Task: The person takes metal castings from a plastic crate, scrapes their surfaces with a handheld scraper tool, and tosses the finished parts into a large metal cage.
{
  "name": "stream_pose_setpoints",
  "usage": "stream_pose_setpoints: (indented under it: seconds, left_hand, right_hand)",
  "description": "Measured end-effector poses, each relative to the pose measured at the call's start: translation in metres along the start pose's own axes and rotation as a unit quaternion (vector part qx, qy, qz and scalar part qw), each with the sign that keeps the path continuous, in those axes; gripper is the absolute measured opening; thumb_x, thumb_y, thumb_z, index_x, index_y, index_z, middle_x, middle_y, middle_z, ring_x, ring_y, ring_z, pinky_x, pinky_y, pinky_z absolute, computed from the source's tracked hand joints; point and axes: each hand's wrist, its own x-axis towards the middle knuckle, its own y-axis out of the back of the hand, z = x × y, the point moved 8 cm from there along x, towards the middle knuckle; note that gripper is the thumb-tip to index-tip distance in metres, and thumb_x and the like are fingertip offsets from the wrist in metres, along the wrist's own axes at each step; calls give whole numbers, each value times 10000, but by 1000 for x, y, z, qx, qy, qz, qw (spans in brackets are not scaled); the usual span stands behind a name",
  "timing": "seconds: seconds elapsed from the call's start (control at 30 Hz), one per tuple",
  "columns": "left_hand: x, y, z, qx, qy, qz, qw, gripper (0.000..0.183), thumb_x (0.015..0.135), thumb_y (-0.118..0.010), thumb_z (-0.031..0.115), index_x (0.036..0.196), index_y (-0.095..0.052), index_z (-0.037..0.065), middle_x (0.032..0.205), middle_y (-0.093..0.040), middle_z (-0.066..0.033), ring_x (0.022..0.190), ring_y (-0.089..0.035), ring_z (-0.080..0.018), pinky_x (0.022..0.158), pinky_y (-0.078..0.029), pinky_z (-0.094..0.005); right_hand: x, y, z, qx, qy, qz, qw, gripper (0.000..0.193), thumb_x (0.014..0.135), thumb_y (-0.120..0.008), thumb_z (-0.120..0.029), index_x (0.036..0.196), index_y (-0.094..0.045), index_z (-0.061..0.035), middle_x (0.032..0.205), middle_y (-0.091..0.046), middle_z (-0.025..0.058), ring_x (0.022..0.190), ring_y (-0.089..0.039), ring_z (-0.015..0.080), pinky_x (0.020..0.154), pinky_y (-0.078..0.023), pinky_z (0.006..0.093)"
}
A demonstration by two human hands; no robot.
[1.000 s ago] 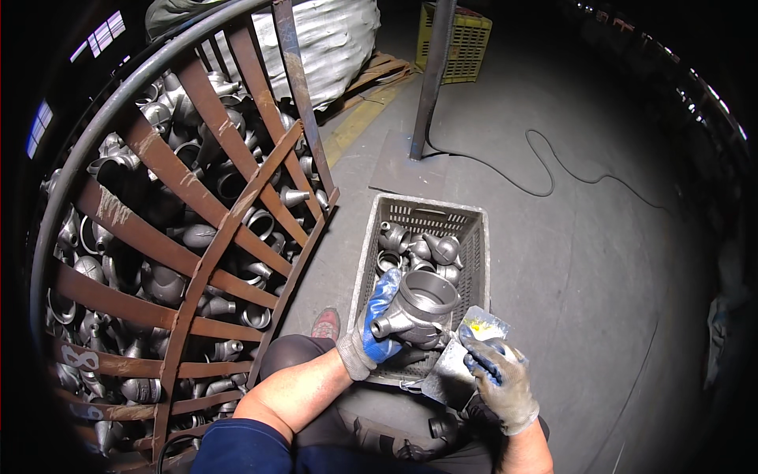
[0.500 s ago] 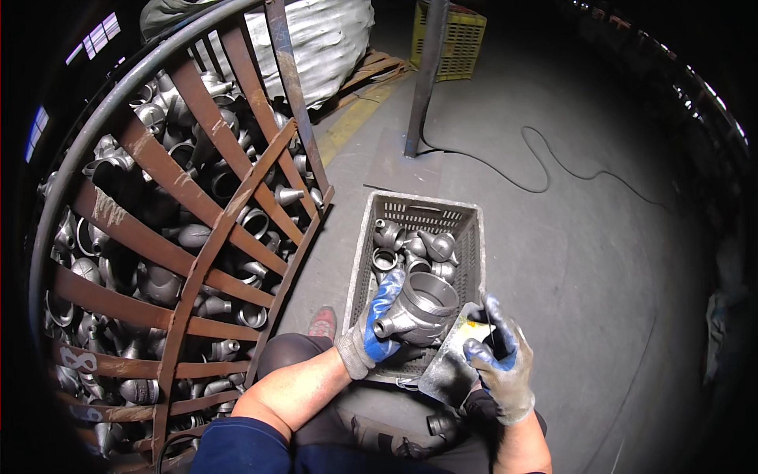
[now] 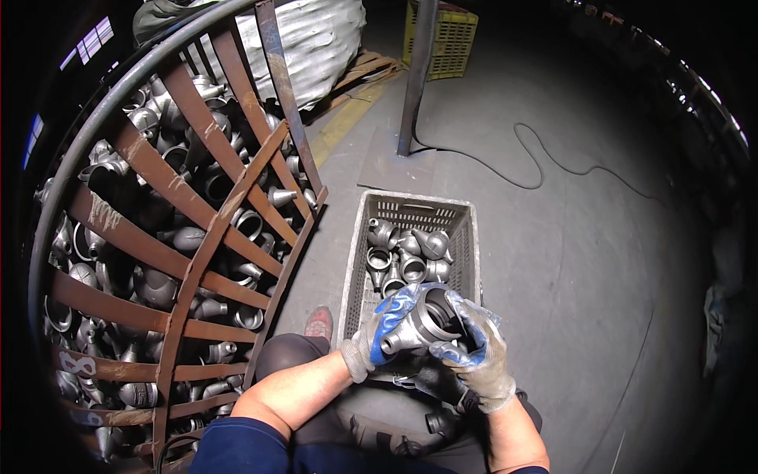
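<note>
Over the near end of a grey plastic crate (image 3: 355,268), I hold a cast-metal pipe fitting (image 3: 409,329) with a wide round mouth and a narrower side spout. My left hand (image 3: 388,320), in a blue-and-grey coated glove, is wrapped round its left side. The spout points toward me and to the left. My right hand (image 3: 480,347), gloved likewise, closes on the fitting's right side, fingers curled by the wide mouth and thumb low near the rim. Several similar grey fittings (image 3: 412,267) lie in the crate. The right fingertips are partly hidden.
At my left stands a large bin of rusty bars (image 3: 178,312), heaped with metal castings (image 3: 181,237). Beyond the crate rises a metal post (image 3: 414,87) with a black cable (image 3: 489,166) trailing across the floor. A yellow crate (image 3: 448,43) and a white sack (image 3: 304,55) are farther back.
My right hand has moved left and up onto the fitting. The fitting has turned and come slightly lower. The pale, dark-smudged sheet under my right hand is now mostly hidden.
</note>
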Motion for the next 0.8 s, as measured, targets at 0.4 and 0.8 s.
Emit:
stream_pose_setpoints:
  seconds: [0.4, 0.8]
  left_hand:
    - [-13, -44, -46, -751, 311, 128, 568, 331, 1023, -447, 186, 1317, -461, 34, 1234, -586, -116, 1098, -613, -213, 942, -532, -361]
    - [-11, -36, -49, -804, 262, 164, 507, 446, 1048, -326, 347, 1364, -421, 47, 1289, -542, -128, 1137, -588, -247, 986, -502, -406]
  right_hand:
    - [-5, 14, 23, -23, -38, 50, 998, 514, 771, -768, -47, 1252, -590, -27, 1191, -644, 155, 1116, -620, 247, 952, -488, 344]
    - [-12, 9, 11, 2, -38, 24, 999, 439, 871, -575, -35, 1300, -546, 51, 1279, -604, 188, 1173, -579, 257, 1006, -430, 354]
